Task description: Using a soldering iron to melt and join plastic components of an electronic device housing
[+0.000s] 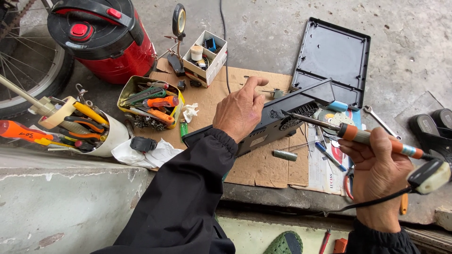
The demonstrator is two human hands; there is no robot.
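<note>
My left hand [241, 110] rests on top of a black flat appliance casing [278, 121] that stands tilted on its edge on a sheet of cardboard [263, 164]. My right hand [376, 169] grips a soldering iron [362, 136] with an orange and blue handle. Its metal tip points left and reaches the casing near a round vent grille. A black cord runs from the iron past a white plug [429, 176] by my right wrist.
A black cover panel [332, 54] lies behind. At left are a yellow tin of screwdrivers [149, 101], a white tub of tools [84, 127], a red and black pot [101, 35] and a bicycle wheel [28, 61]. A small parts box [206, 54], a wrench [379, 120] and sandals [435, 127] are nearby.
</note>
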